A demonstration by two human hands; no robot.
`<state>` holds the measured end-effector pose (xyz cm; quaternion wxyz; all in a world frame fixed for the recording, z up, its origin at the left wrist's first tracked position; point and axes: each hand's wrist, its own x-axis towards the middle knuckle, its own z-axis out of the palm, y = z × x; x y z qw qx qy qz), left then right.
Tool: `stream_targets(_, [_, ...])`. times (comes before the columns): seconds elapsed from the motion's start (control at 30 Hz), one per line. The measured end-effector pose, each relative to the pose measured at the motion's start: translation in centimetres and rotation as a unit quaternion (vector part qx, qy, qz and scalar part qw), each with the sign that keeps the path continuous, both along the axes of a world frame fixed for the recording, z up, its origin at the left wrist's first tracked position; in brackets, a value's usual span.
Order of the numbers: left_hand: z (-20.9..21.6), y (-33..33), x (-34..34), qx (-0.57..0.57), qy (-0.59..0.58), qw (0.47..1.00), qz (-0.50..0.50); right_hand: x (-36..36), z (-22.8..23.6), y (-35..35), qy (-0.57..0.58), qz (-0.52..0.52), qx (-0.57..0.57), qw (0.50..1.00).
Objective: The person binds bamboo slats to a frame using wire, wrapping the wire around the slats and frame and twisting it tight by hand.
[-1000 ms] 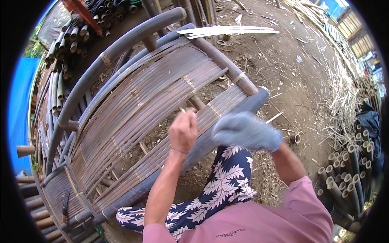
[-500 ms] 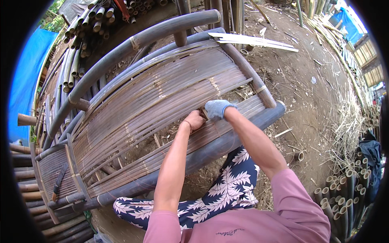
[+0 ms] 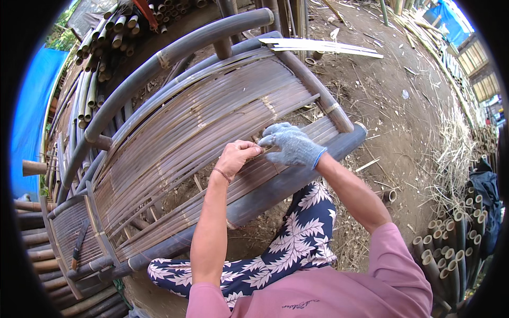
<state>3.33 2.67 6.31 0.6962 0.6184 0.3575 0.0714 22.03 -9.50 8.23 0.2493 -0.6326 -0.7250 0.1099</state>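
Observation:
A dark bamboo bench frame (image 3: 286, 185) lies in front of me, its seat of thin bamboo slats (image 3: 185, 124) split by a long gap. Over the slats at the near side of the gap, my bare left hand (image 3: 237, 159) is closed in a pinch. What sits between its thumb and finger is too small to make out. My right hand (image 3: 294, 147), in a grey-blue knit glove, is just to the right, fingers spread and curved toward the left fingertips. A short piece of bamboo shows partly behind the hands.
A knife (image 3: 79, 243) with a dark blade rests on the slatted panel at far left. Pale split strips (image 3: 326, 47) lie across the bench's far corner. Cut bamboo poles stand in a bundle (image 3: 450, 249) at right; more are stacked at upper left. Shavings (image 3: 453, 159) litter the ground.
Both hands have risen a little off the slats. The gloved right hand has opened its fingers, and the left has turned into a pinch. The view has shifted slightly.

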Motion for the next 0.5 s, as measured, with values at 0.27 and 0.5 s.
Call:
stream_targets(0.27, [-0.5, -1.6, 0.2, 0.169, 0.137, 0.976, -0.027, 4.5, 8.3, -16.5, 0.661, -0.168, 0.167, 0.712])
stream_targets(0.5, [-2.0, -4.1, 0.9, 0.269, 0.311, 0.908, -0.076, 12.3, 6.0, -27.7, -0.199, -0.474, -0.127, 0.848])
